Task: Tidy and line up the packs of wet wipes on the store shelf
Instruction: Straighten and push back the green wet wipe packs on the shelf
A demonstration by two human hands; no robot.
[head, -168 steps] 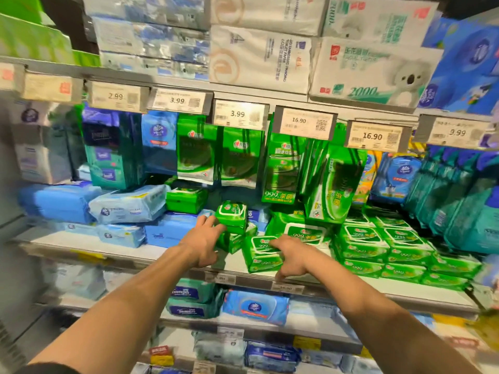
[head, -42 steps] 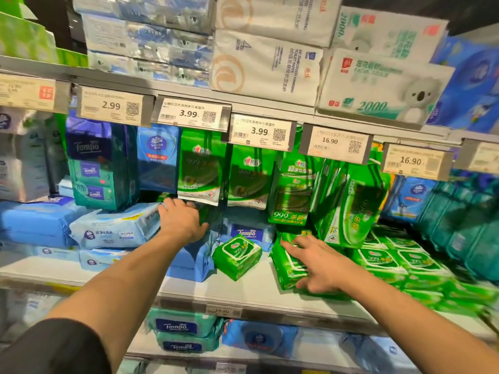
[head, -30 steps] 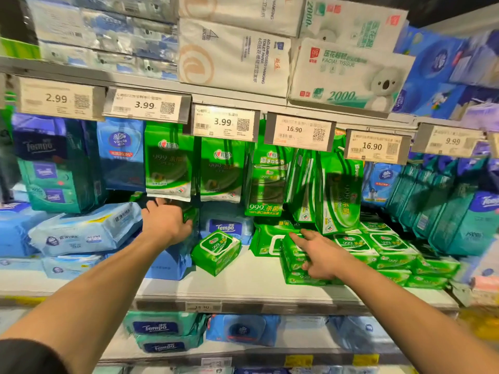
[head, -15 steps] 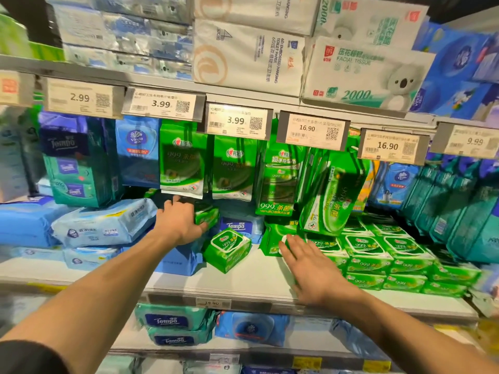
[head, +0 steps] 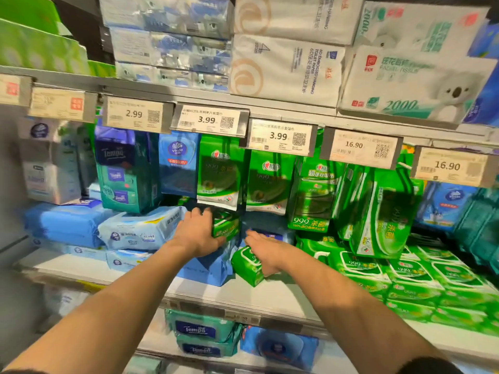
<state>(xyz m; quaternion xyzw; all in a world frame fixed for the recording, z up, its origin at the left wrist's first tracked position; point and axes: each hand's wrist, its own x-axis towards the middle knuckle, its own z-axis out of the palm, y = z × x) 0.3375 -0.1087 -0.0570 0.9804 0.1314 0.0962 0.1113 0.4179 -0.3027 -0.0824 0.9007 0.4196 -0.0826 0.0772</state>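
Observation:
My left hand point(head: 195, 232) holds a small green pack of wet wipes point(head: 226, 225) that sits on top of a blue pack point(head: 208, 268), under the hanging green packs point(head: 220, 172). My right hand point(head: 266, 252) grips another small green pack point(head: 247, 265) standing tilted on the white shelf point(head: 270, 295), with the fingers curled over its top. To the right, several flat green packs point(head: 405, 276) lie in rows on the shelf.
Light blue wipe packs point(head: 140, 230) are stacked at the left. Larger green packs point(head: 378, 211) lean at the right behind price tags point(head: 280, 136). Tissue bales point(head: 286, 68) fill the top shelf. Tempo packs point(head: 199, 330) lie on the shelf below.
My right hand has left the flat green rows and moved left onto the tilted small green pack, which it now grips. My left hand stays on the small pack under the hanging ones.

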